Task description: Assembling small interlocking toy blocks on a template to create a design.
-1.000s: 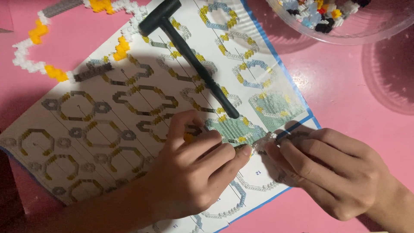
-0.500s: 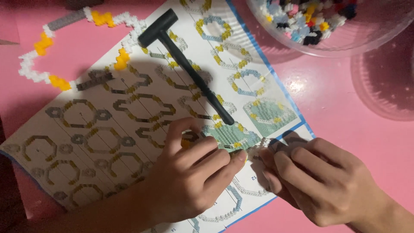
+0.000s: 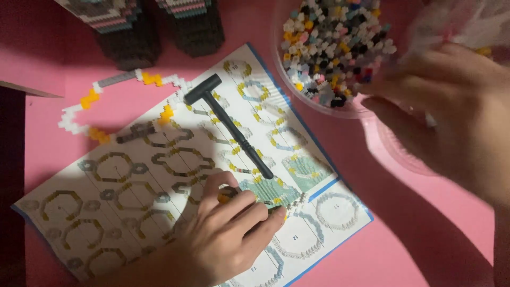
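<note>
1. The left hand lay near the middle of the scene, palm down, its fingers curled and pressing a small pale green piece built of tiny blocks flat against the paper; the fingertips pinched its near left edge.
2. That block piece, knobbly and roughly flat, sat on the near right part of a glossy instruction sheet printed with rings of grey and yellow shapes and edged in blue.
3. The right hand hovered at the right, blurred, just beside a clear round plastic bowl; its fingers were loosely bent, and whether it held anything could not be told.
4. The bowl held a heap of tiny blocks in white, yellow, black and pink.
5. A slim black plastic hammer lay slanted across the sheet, head to the far left.
6. A bumpy chain of white and orange blocks curved on the smooth pink table at the far left.
7. Two dark, striped block towers stood at the far edge.
</note>
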